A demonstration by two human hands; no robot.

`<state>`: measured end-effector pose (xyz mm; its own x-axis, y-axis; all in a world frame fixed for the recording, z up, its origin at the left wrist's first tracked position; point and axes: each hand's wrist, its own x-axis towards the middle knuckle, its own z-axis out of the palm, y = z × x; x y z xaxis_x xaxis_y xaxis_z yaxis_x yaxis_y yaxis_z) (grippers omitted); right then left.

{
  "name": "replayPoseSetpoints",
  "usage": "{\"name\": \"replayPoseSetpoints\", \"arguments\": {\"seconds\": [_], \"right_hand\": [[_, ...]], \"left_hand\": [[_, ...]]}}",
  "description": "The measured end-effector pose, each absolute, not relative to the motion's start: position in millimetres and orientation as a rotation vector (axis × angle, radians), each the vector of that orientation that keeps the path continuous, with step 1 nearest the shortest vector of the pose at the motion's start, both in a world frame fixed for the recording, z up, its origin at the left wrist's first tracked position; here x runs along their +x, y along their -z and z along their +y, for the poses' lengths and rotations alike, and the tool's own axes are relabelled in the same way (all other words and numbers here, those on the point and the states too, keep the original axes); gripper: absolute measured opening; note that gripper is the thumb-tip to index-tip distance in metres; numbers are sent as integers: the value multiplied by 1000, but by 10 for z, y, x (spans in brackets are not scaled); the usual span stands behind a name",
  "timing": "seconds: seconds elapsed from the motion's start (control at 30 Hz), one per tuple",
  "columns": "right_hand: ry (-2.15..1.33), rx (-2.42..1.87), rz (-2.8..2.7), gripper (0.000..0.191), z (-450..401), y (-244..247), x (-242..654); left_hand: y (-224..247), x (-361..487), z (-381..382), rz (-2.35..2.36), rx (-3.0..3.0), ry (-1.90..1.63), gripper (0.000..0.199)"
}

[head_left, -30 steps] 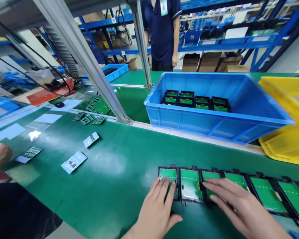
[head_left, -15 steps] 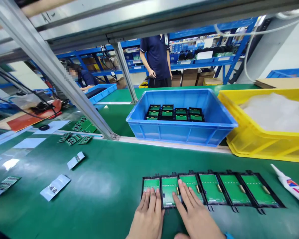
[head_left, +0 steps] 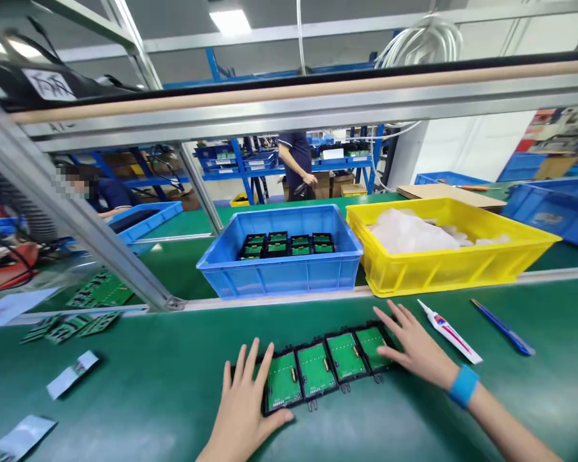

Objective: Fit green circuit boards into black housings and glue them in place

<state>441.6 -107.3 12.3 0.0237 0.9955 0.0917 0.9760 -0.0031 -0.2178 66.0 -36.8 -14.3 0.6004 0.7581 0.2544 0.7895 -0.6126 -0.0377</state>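
A row of green circuit boards point(head_left: 316, 370) in joined black frames point(head_left: 298, 380) lies flat and slightly slanted on the green bench. My left hand point(head_left: 245, 399) rests over the row's left end with its fingers spread, covering part of the boards there. At the opposite end is my right hand point(head_left: 417, 344), fingers apart, its thumb over the last board. A blue band point(head_left: 465, 386) circles my right wrist. Just beyond that hand lies a white tube point(head_left: 450, 332) with red and blue print and a pointed nozzle.
Behind the row stand a blue bin point(head_left: 289, 280) holding framed boards and a yellow bin point(head_left: 457, 271) with white plastic bagging. A blue pen-like tool point(head_left: 505, 328) lies at right. Small boards point(head_left: 67, 327) and silvery packets point(head_left: 72, 375) lie left. A metal post point(head_left: 120, 250) rises there. Two people are beyond.
My hands, earlier close together on the left boards, have moved apart to the two ends of the row. The row now lies slanted, its right end farther back. The view has turned right and up.
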Motion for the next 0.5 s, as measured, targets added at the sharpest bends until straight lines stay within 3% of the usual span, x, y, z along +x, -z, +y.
{"name": "replayPoseSetpoints", "arguments": {"seconds": [0.2,0.5], "right_hand": [[-81,-2137,-2035,73,-1114,176,4614],[8,-2225,-1936,75,-1450,179,4225]], "left_hand": [[-16,872,-195,-1461,-2849,47,86],[-5,530,-335,-1357,-2936,107,80]]}}
